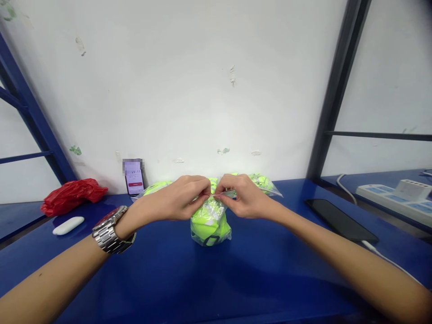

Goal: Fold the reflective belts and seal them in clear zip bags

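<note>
A clear plastic bag (211, 227) with folded neon-yellow fabric inside hangs or stands over the middle of the blue table. The fabric carries grey bands and a dark marking. My left hand (184, 195) pinches the bag's top edge from the left, thumb against fingers. From the right, my right hand (241, 195) pinches the same edge, its fingertips close to the left ones. Behind my hands, more neon-yellow fabric in clear plastic (265, 182) lies against the wall, partly hidden. Whether the bag's mouth is sealed I cannot tell.
On the left are a red plastic bag (72, 195), a white rounded case (68, 225) and a phone (134, 177) leaning on the wall. On the right, a dark phone (340, 220) with a white cable lies near a white power strip (394, 200). Metal posts rise at both sides.
</note>
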